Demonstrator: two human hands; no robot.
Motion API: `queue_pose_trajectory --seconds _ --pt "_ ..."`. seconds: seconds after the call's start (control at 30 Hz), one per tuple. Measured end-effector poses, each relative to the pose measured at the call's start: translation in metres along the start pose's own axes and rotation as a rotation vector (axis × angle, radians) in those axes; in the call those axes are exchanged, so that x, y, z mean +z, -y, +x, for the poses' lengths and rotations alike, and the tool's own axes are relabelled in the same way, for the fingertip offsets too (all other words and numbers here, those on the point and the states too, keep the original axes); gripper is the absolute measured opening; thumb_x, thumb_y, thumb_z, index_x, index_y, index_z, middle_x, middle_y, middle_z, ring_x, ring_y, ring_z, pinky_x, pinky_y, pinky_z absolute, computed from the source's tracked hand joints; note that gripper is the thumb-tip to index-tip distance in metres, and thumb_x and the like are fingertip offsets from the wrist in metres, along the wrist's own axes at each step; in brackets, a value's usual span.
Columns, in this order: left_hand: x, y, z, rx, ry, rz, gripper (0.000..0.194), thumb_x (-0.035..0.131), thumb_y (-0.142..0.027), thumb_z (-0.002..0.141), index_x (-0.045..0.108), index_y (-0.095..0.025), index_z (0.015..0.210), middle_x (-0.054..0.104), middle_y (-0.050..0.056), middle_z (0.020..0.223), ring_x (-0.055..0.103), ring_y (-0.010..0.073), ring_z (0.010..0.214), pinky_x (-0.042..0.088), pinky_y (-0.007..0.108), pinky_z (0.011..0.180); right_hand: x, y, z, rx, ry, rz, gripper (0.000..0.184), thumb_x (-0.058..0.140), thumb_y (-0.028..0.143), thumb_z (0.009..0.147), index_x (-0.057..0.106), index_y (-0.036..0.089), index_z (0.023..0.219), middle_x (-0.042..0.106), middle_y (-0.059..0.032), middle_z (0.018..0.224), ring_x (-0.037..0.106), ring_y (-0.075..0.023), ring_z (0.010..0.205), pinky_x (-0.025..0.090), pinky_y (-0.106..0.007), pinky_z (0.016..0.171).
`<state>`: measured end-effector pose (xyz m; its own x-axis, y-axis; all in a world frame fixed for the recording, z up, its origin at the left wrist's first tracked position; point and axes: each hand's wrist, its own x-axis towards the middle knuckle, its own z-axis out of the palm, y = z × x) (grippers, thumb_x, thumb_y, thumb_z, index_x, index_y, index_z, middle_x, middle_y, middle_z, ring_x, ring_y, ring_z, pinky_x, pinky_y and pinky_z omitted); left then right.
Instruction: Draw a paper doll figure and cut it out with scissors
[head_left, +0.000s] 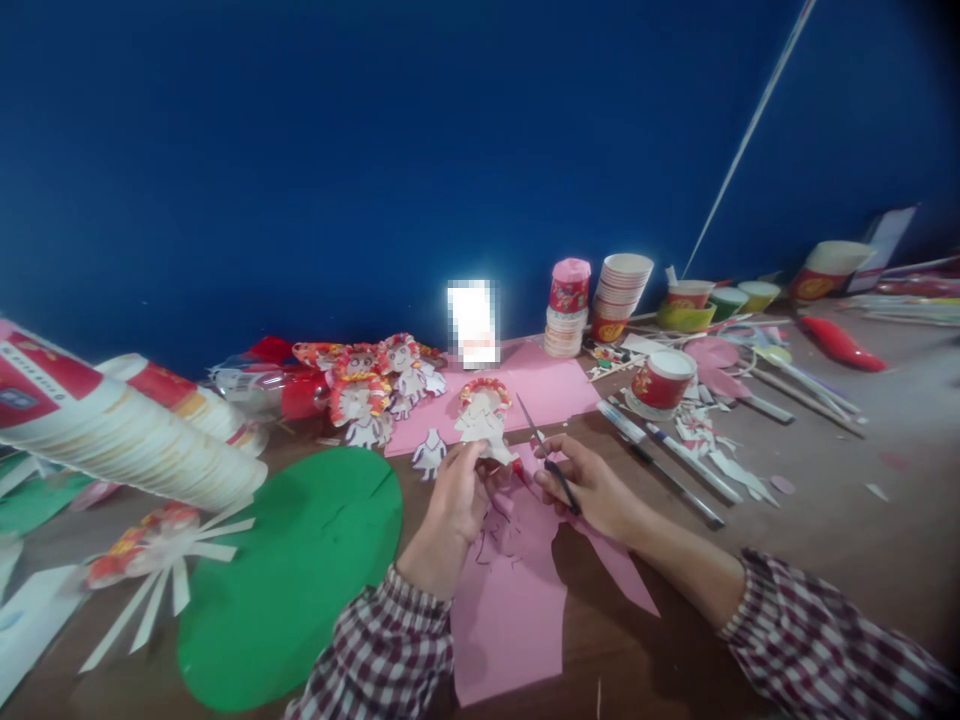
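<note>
My left hand [459,495] is closed on a white paper cutout [486,420], gripping its lower edge. Red and yellow trim curves along the top of that cutout. In my right hand [592,485] are dark-handled scissors [553,468], their blades pointing up and left, close to the cutout's right side but seemingly apart from it. Under both hands lies a pink paper sheet [510,630] with dark drawn lines and cut edges. A small white paper figure with a dark outline [430,453] rests just left of the left hand.
A large green paper shape [292,580] covers the table at left, beside leaning stacked paper cups [172,440]. More cup stacks [622,290] stand at the back. Markers [660,465] and paper scraps [712,440] lie to the right. Decorated paper figures [360,390] sit near the blue wall [300,150].
</note>
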<state>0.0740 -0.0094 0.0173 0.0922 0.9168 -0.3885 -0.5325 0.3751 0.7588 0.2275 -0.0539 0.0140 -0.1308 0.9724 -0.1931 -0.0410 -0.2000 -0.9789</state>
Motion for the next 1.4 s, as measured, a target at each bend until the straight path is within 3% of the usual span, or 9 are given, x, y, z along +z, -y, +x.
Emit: queue_pose_trajectory --seconds 0.37,0.5,0.6,0.77,0.93,1.07,1.27,1.4 --pt "0.001 0.001 -0.002 0.028 0.079 0.048 0.013 0.066 -0.022 0.061 0.062 -0.014 0.07 0.065 0.002 0.067 0.06 0.0135 0.06 0.049 0.026 0.06 -0.002 -0.001 0.004 -0.033 -0.066 0.025 0.042 0.069 0.046 0.068 0.047 0.019 0.092 0.051 0.0066 0.054 0.043 -0.0067 0.042 0.029 -0.018 0.039" --pt "0.001 0.001 -0.006 -0.043 0.225 0.195 0.007 0.065 -0.022 0.064 0.062 -0.016 0.066 0.064 0.003 0.064 0.061 0.0168 0.061 0.048 0.027 0.056 -0.011 -0.001 0.009 -0.119 -0.127 0.106 0.047 0.076 0.039 0.062 0.05 0.018 0.094 0.056 0.0046 0.062 0.045 -0.0074 0.048 0.032 -0.019 0.044" --pt "0.003 0.002 -0.011 -0.1 0.38 0.293 0.004 0.064 -0.021 0.065 0.064 -0.017 0.066 0.065 0.005 0.065 0.061 0.019 0.064 0.046 0.027 0.056 -0.016 0.002 0.01 -0.138 -0.121 0.212 0.045 0.078 0.034 0.061 0.051 0.019 0.094 0.057 0.003 0.072 0.053 -0.0107 0.062 0.041 -0.022 0.056" --pt "0.001 0.006 -0.013 -0.06 0.487 0.416 0.009 0.059 -0.019 0.071 0.068 -0.015 0.07 0.065 0.006 0.066 0.059 0.0174 0.063 0.045 0.027 0.06 -0.018 0.002 0.011 -0.131 -0.131 0.294 0.046 0.079 0.029 0.058 0.051 0.02 0.092 0.054 0.0039 0.073 0.053 -0.0114 0.066 0.043 -0.024 0.063" --pt "0.001 0.006 -0.011 -0.069 0.441 0.409 0.012 0.06 -0.021 0.07 0.067 -0.015 0.079 0.064 0.005 0.068 0.055 0.014 0.056 0.043 0.024 0.052 -0.018 0.002 0.011 -0.135 -0.132 0.335 0.045 0.079 0.029 0.057 0.051 0.02 0.091 0.057 0.0032 0.073 0.052 -0.0116 0.062 0.043 -0.026 0.064" --pt "0.002 0.005 -0.009 -0.1 0.354 0.336 0.009 0.063 -0.02 0.067 0.062 -0.016 0.075 0.061 0.002 0.065 0.055 0.0124 0.055 0.044 0.024 0.054 -0.018 0.003 0.011 -0.121 -0.14 0.359 0.045 0.078 0.026 0.057 0.049 0.02 0.091 0.057 0.0033 0.073 0.05 -0.0105 0.059 0.042 -0.025 0.061" --pt "-0.002 0.008 -0.002 -0.038 0.318 0.36 0.012 0.066 -0.022 0.067 0.059 -0.014 0.074 0.056 -0.001 0.06 0.05 0.0084 0.051 0.039 0.02 0.049 -0.018 0.0 0.01 -0.097 -0.134 0.315 0.043 0.077 0.024 0.06 0.05 0.02 0.093 0.055 0.0058 0.066 0.049 -0.0103 0.057 0.04 -0.023 0.058" --pt "-0.003 0.007 -0.002 -0.025 0.304 0.367 0.018 0.065 -0.024 0.069 0.06 -0.013 0.082 0.057 0.0 0.062 0.05 0.0091 0.052 0.04 0.02 0.049 -0.018 -0.002 0.01 -0.101 -0.093 0.291 0.04 0.076 0.022 0.062 0.051 0.02 0.094 0.055 0.0068 0.062 0.049 -0.01 0.055 0.04 -0.024 0.059"
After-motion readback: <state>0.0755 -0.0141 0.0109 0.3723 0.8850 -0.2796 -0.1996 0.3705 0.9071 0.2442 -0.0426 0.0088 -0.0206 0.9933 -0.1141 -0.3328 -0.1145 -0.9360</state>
